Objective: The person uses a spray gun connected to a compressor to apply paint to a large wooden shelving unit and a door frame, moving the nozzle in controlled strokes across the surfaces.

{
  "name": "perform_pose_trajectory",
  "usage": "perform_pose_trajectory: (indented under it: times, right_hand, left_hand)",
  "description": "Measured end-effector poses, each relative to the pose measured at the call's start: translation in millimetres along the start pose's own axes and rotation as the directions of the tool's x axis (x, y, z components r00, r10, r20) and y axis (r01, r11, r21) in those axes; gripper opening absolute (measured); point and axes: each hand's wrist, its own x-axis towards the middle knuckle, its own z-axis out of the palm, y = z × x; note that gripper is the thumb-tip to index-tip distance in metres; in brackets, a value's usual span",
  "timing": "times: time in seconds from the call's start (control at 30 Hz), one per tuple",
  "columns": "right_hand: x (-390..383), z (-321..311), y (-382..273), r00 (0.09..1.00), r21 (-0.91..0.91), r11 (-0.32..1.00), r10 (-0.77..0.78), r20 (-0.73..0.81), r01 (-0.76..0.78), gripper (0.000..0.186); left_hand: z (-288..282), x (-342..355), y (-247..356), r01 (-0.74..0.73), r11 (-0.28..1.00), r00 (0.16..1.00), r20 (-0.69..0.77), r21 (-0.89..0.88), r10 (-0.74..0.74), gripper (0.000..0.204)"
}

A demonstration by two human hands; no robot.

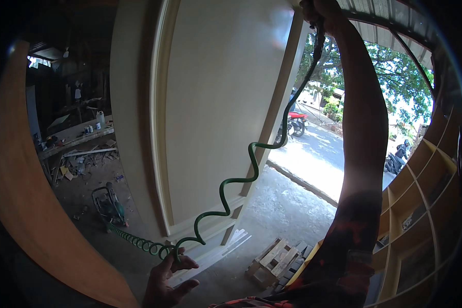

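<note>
My right hand (326, 15) is raised to the top edge and closed around the dark handle of an air tool (319, 41); the tool's front end is out of view. A green coiled air hose (226, 187) hangs from that handle and stretches down to the left. At the bottom, my left hand (167, 280) holds the hose by a loop at its fingers, with the thumb held apart. Both hands are in front of a tall cream panel (220, 108) with a raised moulding along its left side. Its upper right part, near my right hand, looks glossy.
An orange-brown board (51, 220) curves along the left. Beyond it are a machine with a tubular frame (108, 205), a cluttered workbench (77, 137) and scraps on the floor. A wooden pallet (274, 263) lies below, yellowish shelving (418, 205) stands right, and a red motorcycle (296, 123) outside.
</note>
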Motion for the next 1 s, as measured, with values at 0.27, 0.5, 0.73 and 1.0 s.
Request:
perform_pose_trajectory:
  times: [0.27, 0.5, 0.73, 1.0]
  right_hand:
    - [38, 24, -66, 0.967, -0.088, 0.984, -0.169, -0.190, 0.155, 0.027]
    - [8, 24, -62, 0.954, -0.088, 0.976, -0.213, -0.212, 0.199, 0.021]
    - [-97, 43, -4, 0.989, -0.185, 0.983, -0.043, -0.140, 0.017, 0.022]
    - [-215, 61, 125, 0.922, -0.040, 0.968, 0.223, -0.317, -0.248, 0.039]
  left_hand:
    - [-11, 23, 25, -0.124, 0.990, 0.992, 0.005, 0.066, 0.124, 0.100]
    - [-17, 27, 18, -0.085, 0.996, 0.996, -0.019, 0.029, 0.085, 0.098]
    - [-30, 17, -20, 0.068, 0.998, 0.998, -0.008, 0.000, -0.068, 0.089]
    - [-42, -10, -65, 0.248, 0.968, 0.968, -0.054, 0.040, -0.246, 0.057]
